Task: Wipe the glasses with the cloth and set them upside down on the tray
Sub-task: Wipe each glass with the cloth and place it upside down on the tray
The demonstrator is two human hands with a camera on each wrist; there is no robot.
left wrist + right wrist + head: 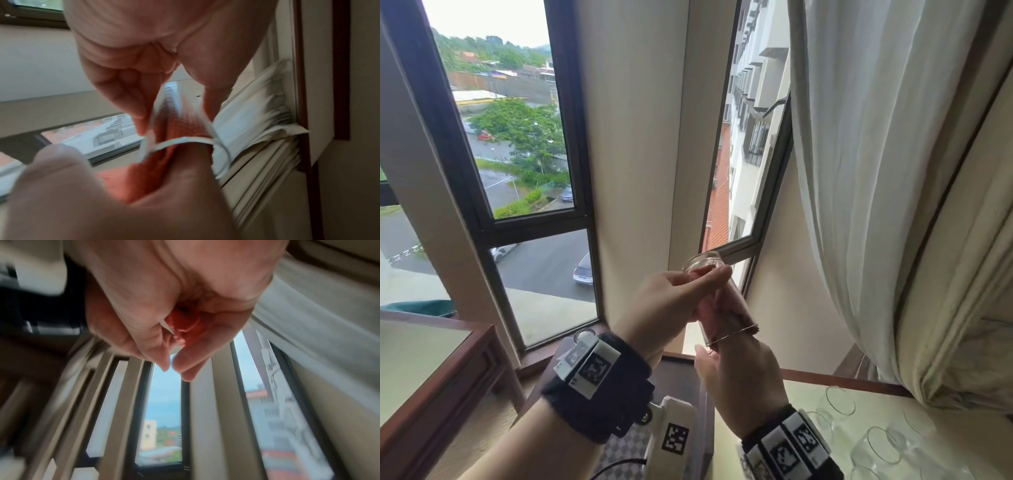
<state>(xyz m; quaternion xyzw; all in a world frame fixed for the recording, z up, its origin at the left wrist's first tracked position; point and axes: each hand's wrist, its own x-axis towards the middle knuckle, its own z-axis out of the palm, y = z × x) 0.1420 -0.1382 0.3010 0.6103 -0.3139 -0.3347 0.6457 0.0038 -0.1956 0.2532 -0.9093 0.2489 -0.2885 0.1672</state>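
Before the window, both hands raised — left hand (674,301) round glass (717,298).

Dark-framed bay window (530,222) ahead, daylit, overlooking wet road and trees. Cream wall pillar (633,137) between panes. White pleated curtain (859,137) at right. Glass-topped wooden-edged tabletop (804,390) below; second wooden table (431,370) at left.

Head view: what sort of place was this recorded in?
Probably an upper-floor hotel or apartment room: tall dark-framed windows look down on a road and parked cars, a pale curtain hangs at the right, and clear glasses stand on a wood-edged, glass-topped table.
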